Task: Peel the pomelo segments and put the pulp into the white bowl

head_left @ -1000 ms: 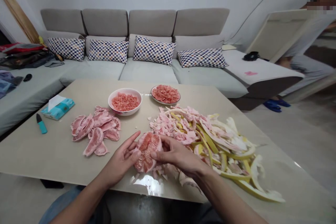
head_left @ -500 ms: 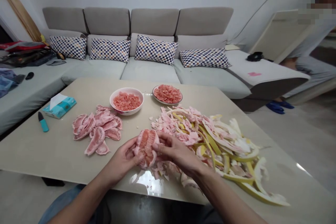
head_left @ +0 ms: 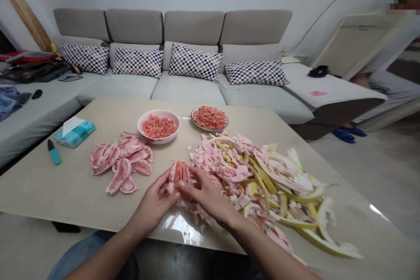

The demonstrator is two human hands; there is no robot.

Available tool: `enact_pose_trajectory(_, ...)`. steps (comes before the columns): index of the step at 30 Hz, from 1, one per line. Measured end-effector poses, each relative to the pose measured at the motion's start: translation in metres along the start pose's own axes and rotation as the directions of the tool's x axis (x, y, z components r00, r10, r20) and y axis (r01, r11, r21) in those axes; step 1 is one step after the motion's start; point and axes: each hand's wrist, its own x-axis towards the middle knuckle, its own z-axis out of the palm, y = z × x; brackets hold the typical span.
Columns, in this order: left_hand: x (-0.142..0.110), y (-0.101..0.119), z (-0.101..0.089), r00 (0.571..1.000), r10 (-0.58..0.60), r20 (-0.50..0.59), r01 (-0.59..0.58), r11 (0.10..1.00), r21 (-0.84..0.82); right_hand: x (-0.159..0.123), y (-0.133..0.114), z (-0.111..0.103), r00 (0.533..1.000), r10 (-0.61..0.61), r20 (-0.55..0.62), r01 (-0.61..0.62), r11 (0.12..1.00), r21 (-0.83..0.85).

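Observation:
Between my two hands, above the table's near edge, is a partly peeled chunk of pomelo [head_left: 179, 175] with its pink-orange flesh facing up. My left hand [head_left: 160, 197] grips its left side, thumb near the bottom. My right hand [head_left: 204, 192] closes on the right side, thumb pressed on the flesh. To the left lies a pile of pomelo segment skins [head_left: 123, 157]. A heap of pith and yellow peel [head_left: 262, 175] spreads to the right. Beyond my hands stand a white bowl [head_left: 159, 140] and a dark-rimmed plate [head_left: 210, 128], both holding pink pomelo flesh.
A teal-handled knife [head_left: 54, 154] and a blue tissue pack [head_left: 75, 133] lie on the left of the table [head_left: 82, 197]. Behind it runs a grey sofa [head_left: 190, 89] with checked cushions. At the far right is another person [head_left: 390, 52], near blue slippers [head_left: 344, 134].
The pomelo chunk has turned and now looks narrower between my hands. My right hand has shifted left and wrapped closer around it, uncovering more peel on the right.

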Motion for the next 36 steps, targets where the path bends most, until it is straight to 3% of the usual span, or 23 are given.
enact_pose_trajectory(4,-0.001,-0.002,0.002,0.999,-0.02,0.025,0.02,0.999,-0.025,0.002,0.002,0.006,0.994,-0.085,-0.069,0.072,0.981,-0.179)
enact_pose_trajectory(11,-0.005,0.01,0.004,0.999,-0.049,0.008,0.049,0.996,-0.074,0.004,0.0,0.003,0.985,-0.167,-0.032,0.155,0.961,-0.227)
enact_pose_trajectory(18,-0.007,0.017,0.005,0.982,-0.171,-0.084,0.154,0.972,-0.177,0.002,0.001,0.004,0.994,-0.1,-0.052,0.089,0.981,-0.175)
enact_pose_trajectory(21,-0.005,0.021,-0.001,0.969,-0.233,-0.082,0.201,0.936,-0.289,0.003,-0.003,-0.002,0.999,-0.049,0.01,0.05,0.995,-0.089)
enact_pose_trajectory(27,-0.006,0.022,-0.008,0.962,-0.272,-0.022,0.248,0.906,-0.344,0.006,-0.001,-0.01,0.991,-0.033,0.128,0.029,0.999,0.035)
enact_pose_trajectory(36,0.001,0.011,0.002,0.968,-0.248,-0.034,0.22,0.908,-0.355,0.002,-0.002,-0.001,0.994,0.013,0.106,-0.012,1.0,-0.018)
